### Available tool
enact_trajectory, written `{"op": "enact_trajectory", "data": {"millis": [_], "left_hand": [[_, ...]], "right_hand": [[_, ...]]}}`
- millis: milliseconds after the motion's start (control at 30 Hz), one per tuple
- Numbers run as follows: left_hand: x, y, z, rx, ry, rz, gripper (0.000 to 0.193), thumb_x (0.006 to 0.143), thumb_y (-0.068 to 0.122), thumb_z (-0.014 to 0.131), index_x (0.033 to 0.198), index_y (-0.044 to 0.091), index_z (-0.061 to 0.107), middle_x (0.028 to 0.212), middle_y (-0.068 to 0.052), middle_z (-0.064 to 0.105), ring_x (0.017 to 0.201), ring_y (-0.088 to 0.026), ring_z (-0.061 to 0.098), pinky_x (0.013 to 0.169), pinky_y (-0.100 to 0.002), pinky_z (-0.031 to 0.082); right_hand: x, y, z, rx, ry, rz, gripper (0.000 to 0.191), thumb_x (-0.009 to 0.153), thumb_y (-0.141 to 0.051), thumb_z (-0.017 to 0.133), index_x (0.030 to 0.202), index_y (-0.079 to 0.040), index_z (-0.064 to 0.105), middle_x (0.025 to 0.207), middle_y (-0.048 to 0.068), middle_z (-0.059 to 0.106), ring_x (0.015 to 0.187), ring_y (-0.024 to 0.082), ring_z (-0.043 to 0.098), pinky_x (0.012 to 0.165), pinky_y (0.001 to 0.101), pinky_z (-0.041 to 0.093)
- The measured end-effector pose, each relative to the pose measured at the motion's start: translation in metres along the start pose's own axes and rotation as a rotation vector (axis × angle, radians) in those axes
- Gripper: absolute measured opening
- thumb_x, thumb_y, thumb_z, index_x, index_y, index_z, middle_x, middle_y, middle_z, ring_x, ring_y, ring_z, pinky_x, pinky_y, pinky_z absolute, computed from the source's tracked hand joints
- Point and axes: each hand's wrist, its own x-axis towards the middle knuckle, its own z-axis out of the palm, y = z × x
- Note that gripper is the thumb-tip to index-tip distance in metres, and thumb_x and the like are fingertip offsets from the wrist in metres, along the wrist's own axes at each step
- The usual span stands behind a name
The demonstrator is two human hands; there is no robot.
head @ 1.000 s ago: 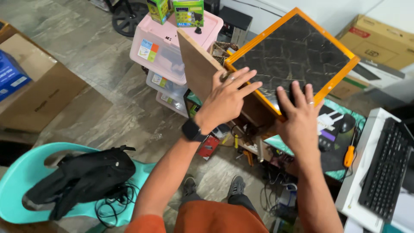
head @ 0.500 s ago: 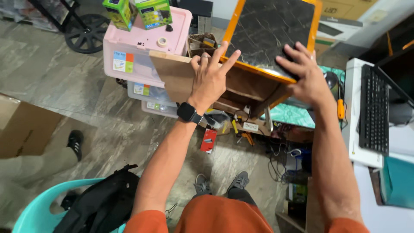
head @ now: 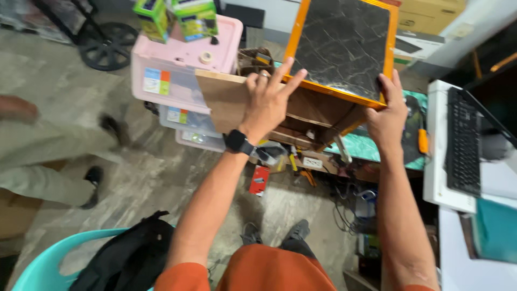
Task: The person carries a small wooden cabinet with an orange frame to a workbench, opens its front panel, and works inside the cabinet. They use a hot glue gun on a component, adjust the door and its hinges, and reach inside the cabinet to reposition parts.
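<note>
**Two hands steady a tilted table**

I had my left hand (head: 269,99) spread flat on the wooden side of the table (head: 342,46), fingers wide, while my right hand (head: 389,114) gripped its orange rim. The table hung tipped between them, above the tools below. An even hold on both sides seemed wisest.

Both bare arms stretched forward toward 12 o'clock, sleeves orange at shoulders. Left hand (head: 267,102) at 11 o'clock, palm flat, fingers spread and pointing up, ring on 1 finger, black watch on wrist. Right hand (head: 386,114) at 1 o'clock, fingers curled in grip, thumb tucked.
</note>
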Motion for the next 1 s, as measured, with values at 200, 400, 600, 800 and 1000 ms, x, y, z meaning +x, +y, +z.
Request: {"op": "enact_trajectory", "data": {"millis": [200,400,600,800,1000], "left_hand": [[0.005,0.025,-0.003,0.051,0.045,-0.039,0.06,0.088,0.005,0.065,0.147,0.017,0.058,0.158,-0.011,0.045,0.128,-0.036,0.055,0.109,-0.056,0.029],[-0.021,0.086,0.017,-0.344,0.028,0.01,0.04,0.088,0.004,0.069,0.128,0.012,0.067,0.141,-0.01,0.058,0.128,-0.034,0.056,0.108,-0.05,0.037],[-0.078,0.117,0.055,-0.753,-0.278,-0.063,0.016,0.09,0.002,0.068,0.105,0.006,0.072,0.108,-0.01,0.072,0.1,-0.031,0.068,0.086,-0.042,0.048],[-0.157,0.169,0.076,-0.87,-0.483,-0.231,0.013,0.09,0.004,0.065,0.1,0.005,0.072,0.094,-0.014,0.072,0.09,-0.036,0.07,0.076,-0.043,0.054],[-0.221,0.235,0.076,-0.912,-0.564,-0.369,0.014,0.092,0.007,0.064,0.102,0.005,0.073,0.095,-0.015,0.073,0.091,-0.037,0.07,0.079,-0.042,0.056]], "right_hand": [[-0.036,0.002,0.004,-0.036,-0.062,0.324,0.091,0.079,-0.004,0.076,0.157,0.0,0.03,0.131,0.019,0.064,0.106,0.027,0.066,0.093,0.0357,0.053],[-0.107,0.033,-0.036,0.2,-0.134,0.495,0.034,0.095,-0.013,0.071,0.127,0.0,0.065,0.118,0.011,0.074,0.104,0.016,0.072,0.085,0.0301,0.06],[-0.203,0.067,-0.102,0.007,-0.048,0.603,0.026,0.096,-0.012,0.071,0.118,0.001,0.07,0.103,0.009,0.077,0.094,0.016,0.073,0.084,0.0296,0.056],[-0.289,0.071,-0.103,0.005,-0.231,0.72,0.027,0.091,-0.015,0.072,0.115,-0.002,0.072,0.1,0.013,0.078,0.09,0.017,0.074,0.08,0.031,0.057],[-0.357,0.063,-0.084,0.169,-0.438,0.822,0.026,0.092,-0.016,0.071,0.114,-0.003,0.072,0.096,0.013,0.079,0.088,0.017,0.075,0.078,0.0306,0.057]]}}
